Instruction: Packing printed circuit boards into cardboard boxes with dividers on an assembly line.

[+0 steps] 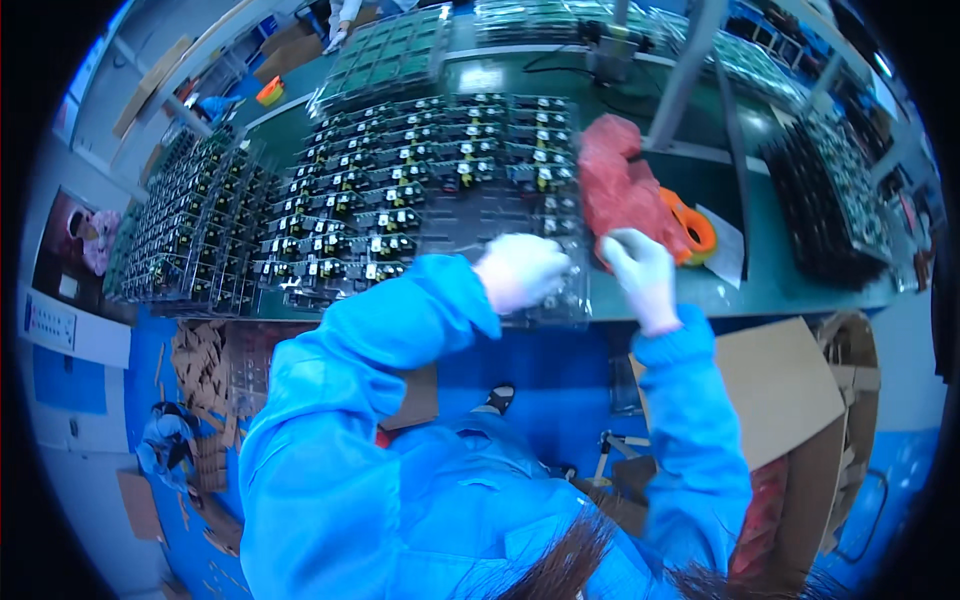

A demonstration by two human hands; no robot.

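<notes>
White gloves cover both my hands at the near edge of the green workbench. My left hand (pixel 522 270) is closed, fingers curled together, over the front part of a clear plastic tray (pixel 470 225); what it pinches, if anything, is too small to make out. A short gap to the right, my right hand (pixel 640 270) has bent fingertips drawn together, beside the lower end of a crumpled red plastic bag (pixel 625 185). Its contents, if any, do not show. Small circuit boards (pixel 400 190) with black and yellow parts fill rows of the tray's compartments behind and left of my hands.
An orange tape roll (pixel 697 230) lies right of the bag. Stacked trays of boards stand left (pixel 195 230) and right (pixel 830 210). A grey metal post (pixel 690 75) rises from the bench. Below right is an open cardboard box (pixel 770 390); another person (pixel 168 440) is lower left.
</notes>
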